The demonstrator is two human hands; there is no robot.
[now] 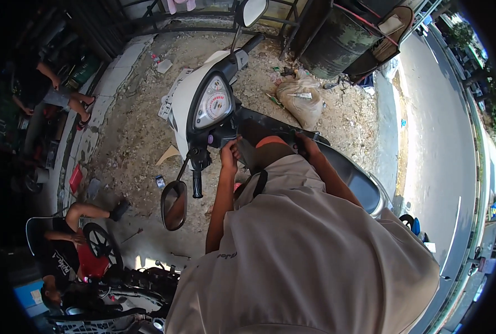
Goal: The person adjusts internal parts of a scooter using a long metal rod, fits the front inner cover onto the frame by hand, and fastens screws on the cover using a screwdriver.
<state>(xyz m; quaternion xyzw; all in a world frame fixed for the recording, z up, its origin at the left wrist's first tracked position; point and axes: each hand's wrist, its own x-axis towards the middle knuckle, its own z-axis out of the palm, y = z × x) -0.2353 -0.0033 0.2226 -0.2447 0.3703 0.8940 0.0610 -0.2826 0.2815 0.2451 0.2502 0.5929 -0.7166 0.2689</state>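
Observation:
I am at a white and black scooter [185, 103], whose round-cornered dial panel [214, 102] faces up. My left hand [229, 155] is closed just below the handlebar cover, its fingers curled at the edge of a dark grey flap-like piece [248, 154]. What exactly it pinches is hidden. Beside the scooter's long black seat [348, 170], my right hand [309, 147] is curled around something small and dark that I cannot make out. Between my hands show my leg and an orange-red band [273, 140]. The left rubber grip [197, 183] and left mirror [174, 205] stand free of my hands.
A tied, dirty sack [299, 101] lies on rubble ground, near a rusty drum [340, 47]. Along the right runs a road [443, 128]. At the lower left a person [64, 250] sits by a motorcycle wheel [100, 243]; another person [44, 83] sits at the upper left.

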